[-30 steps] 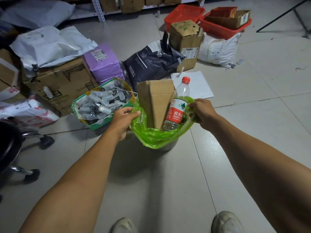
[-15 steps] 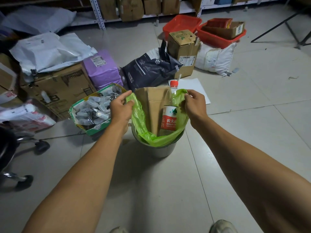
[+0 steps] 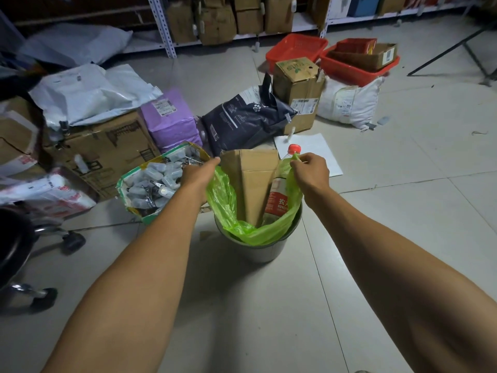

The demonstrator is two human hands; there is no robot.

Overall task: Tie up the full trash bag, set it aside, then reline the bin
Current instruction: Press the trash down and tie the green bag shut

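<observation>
Bin [image 3: 258, 249] sits at centre frame on the tiled floor [image 3: 376, 238], grey, round, lined with a green trash bag [image 3: 226, 205]. The bag's edges are drawn up off the rim on both sides; its near edge sags over the front lip.

Your left hand [image 3: 199, 176] is closed on the bag's left edge, just left of centre. Your right hand [image 3: 313, 170] pinches the right edge between thumb and fingers, with a twist of green plastic showing at the fingertips. Both arms reach in from the bottom corners of the frame.

Inside the bag a folded cardboard box [image 3: 252, 184] stands upright, between your two hands. A plastic bottle [image 3: 279, 192] with a red cap and red label stands to its right, its upper part wrapped by the raised plastic.

Left of the bin, touching your left forearm in view, an open carton of small bottles [image 3: 153, 181]. Behind it, a purple parcel [image 3: 169, 119] and a dark pouch [image 3: 242, 117]. Red baskets [image 3: 295, 49] at upper right. A chair caster [image 3: 72, 242] at lower left.
</observation>
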